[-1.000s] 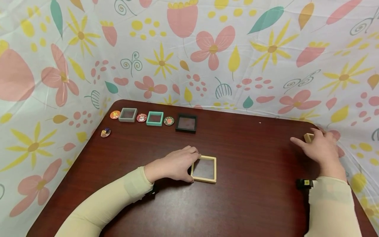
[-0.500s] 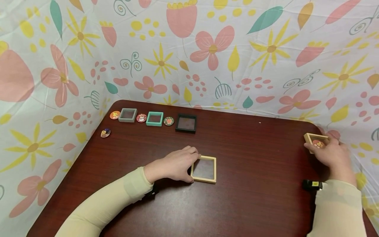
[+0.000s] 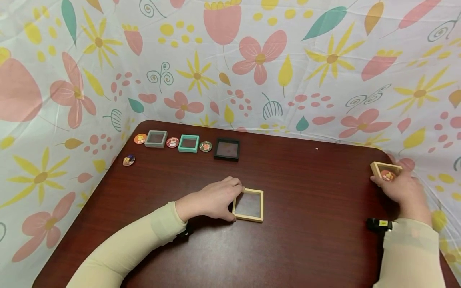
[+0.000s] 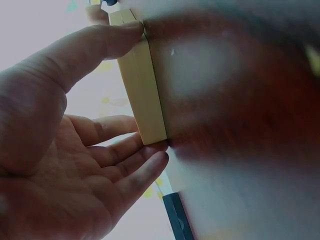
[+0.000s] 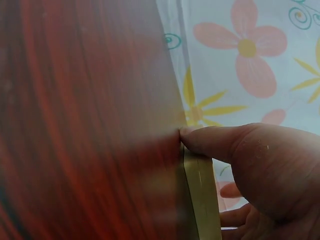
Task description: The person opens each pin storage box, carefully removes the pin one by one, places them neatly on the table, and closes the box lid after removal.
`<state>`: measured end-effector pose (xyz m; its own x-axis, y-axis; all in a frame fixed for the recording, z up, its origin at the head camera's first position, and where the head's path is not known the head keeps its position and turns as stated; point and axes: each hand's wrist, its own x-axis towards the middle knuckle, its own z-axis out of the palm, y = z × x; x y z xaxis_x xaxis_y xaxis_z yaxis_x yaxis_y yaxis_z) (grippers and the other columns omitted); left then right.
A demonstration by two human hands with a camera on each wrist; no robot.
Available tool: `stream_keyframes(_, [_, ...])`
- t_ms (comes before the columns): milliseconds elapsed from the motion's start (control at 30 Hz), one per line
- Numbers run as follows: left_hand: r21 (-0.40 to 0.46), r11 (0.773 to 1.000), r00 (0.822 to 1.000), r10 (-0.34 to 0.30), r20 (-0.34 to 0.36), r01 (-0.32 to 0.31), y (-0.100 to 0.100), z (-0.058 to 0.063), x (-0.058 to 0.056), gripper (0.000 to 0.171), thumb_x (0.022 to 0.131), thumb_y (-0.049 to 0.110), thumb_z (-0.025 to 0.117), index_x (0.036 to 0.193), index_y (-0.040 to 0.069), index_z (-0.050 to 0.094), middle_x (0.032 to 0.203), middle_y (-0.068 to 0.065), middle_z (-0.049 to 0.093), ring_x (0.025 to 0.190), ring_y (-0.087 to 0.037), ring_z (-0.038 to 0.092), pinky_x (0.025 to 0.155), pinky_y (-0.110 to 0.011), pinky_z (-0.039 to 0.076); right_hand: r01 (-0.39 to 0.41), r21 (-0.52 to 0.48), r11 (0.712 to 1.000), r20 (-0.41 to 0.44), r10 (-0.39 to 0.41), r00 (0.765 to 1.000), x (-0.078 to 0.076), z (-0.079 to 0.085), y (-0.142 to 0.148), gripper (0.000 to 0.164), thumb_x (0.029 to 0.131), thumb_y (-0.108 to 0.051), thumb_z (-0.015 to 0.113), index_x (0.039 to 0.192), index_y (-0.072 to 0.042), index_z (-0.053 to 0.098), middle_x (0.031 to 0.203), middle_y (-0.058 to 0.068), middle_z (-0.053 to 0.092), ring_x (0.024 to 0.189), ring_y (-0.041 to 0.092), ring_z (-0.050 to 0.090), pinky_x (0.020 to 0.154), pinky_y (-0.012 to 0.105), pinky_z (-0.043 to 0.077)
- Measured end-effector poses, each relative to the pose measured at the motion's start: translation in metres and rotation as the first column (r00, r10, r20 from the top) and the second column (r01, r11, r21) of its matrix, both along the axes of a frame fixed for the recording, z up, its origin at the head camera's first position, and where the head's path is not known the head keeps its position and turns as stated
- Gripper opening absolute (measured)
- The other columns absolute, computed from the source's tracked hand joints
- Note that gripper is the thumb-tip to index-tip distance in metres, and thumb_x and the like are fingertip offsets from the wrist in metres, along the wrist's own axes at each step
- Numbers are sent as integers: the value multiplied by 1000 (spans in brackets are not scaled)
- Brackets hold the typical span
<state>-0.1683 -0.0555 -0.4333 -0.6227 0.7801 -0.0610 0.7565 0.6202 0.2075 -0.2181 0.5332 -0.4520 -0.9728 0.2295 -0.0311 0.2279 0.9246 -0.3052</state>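
My left hand (image 3: pixel 215 199) holds a pale yellow square display frame (image 3: pixel 261 206) by its left side, near the middle of the table. In the left wrist view its thumb is on one corner of the frame (image 4: pixel 142 100) and its fingertips are at the other. At the table's right edge my right hand (image 3: pixel 408 192) grips a second yellow frame (image 3: pixel 375 170). Behind its clear window shows a round orange badge (image 3: pixel 387 175). In the right wrist view the thumb presses the near corner of that frame (image 5: pixel 201 192); its lower part runs out of view.
Along the back left of the table (image 3: pixel 306 176) are a grey frame (image 3: pixel 156 145), a teal frame (image 3: pixel 188 149) and a black frame (image 3: pixel 226 158). Among them lie round badges: orange (image 3: pixel 140 138), red (image 3: pixel 172 142) and green (image 3: pixel 206 146). A dark blue badge (image 3: pixel 128 160) lies nearer the left edge.
My right hand has shifted right and slightly down from over the right-hand frame to its near side, uncovering the orange badge. The left hand and its frame have stayed put.
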Motion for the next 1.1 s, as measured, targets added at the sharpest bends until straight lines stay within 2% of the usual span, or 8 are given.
stream_keyframes(167, [-3, 1000, 1000, 5, 12, -5, 2, 0, 1, 75, 69, 49, 83, 128, 11, 56, 121, 2, 49, 109, -13, 42, 81, -23, 44, 13, 36, 999, 17, -14, 1000, 1, 2, 0, 99, 89, -63, 57, 158, -20, 0, 110, 46, 39, 90, 60, 42, 73, 66, 39])
stream_keyframes(333, [-6, 1000, 1000, 17, 13, -17, 5, -1, 2, 76, 69, 47, 82, 130, 11, 55, 120, 2, 49, 108, -13, 42, 78, -23, 44, -19, 69, 997, -7, 20, 1000, 2, 2, 2, 97, 90, -61, 58, 158, -21, 1, 110, 44, 42, 87, 60, 44, 72, 67, 38])
stream_keyframes(600, [-41, 999, 999, 35, 25, -34, 6, -3, 1, 105, 64, 45, 81, 150, 6, 36, 129, -4, 45, 114, -16, 38, 70, -22, 44, -15, 75, 997, 9, 15, 1000, 3, 0, 7, 99, 90, -62, 57, 158, -21, -2, 111, 44, 40, 88, 60, 40, 74, 67, 37])
stream_keyframes(700, [-42, 999, 998, 34, 50, -32, 2, 1, -2, 107, 62, 40, 82, 151, 5, 34, 130, -5, 43, 115, -16, 37, 72, -22, 44, -6, 82, 997, 7, 5, 1000, 4, 1, 7, 99, 89, -62, 57, 158, -15, 3, 109, 44, 42, 87, 60, 43, 72, 66, 38])
stream_keyframes(900, [-29, 996, 995, 86, 44, -85, -26, 10, -18, 108, 60, 33, 82, 151, 0, 32, 131, -5, 41, 114, -16, 36, 74, -23, 44, 10, 89, 996, 8, -11, 1000, 4, 3, 6, 99, 89, -65, 55, 154, -3, 14, 104, 44, 46, 83, 57, 46, 70, 62, 40])
stream_keyframes(967, [-21, 993, 993, 116, 28, -116, -42, 12, -24, 109, 58, 32, 81, 151, 0, 32, 131, -5, 40, 114, -16, 35, 71, -23, 44, 12, 86, 996, 15, -13, 1000, 4, 3, 4, 100, 89, -65, 54, 154, -2, 13, 104, 45, 45, 83, 58, 45, 70, 62, 40])
stream_keyframes(1100, [4, 985, 984, 175, 33, -175, -79, 14, -33, 109, 56, 27, 79, 150, -1, 32, 131, -5, 38, 113, -15, 34, 68, -23, 44, 26, 83, 996, 35, -29, 999, 2, 2, -1, 100, 89, -68, 52, 146, 9, 22, 105, 47, 43, 86, 59, 44, 73, 63, 40])
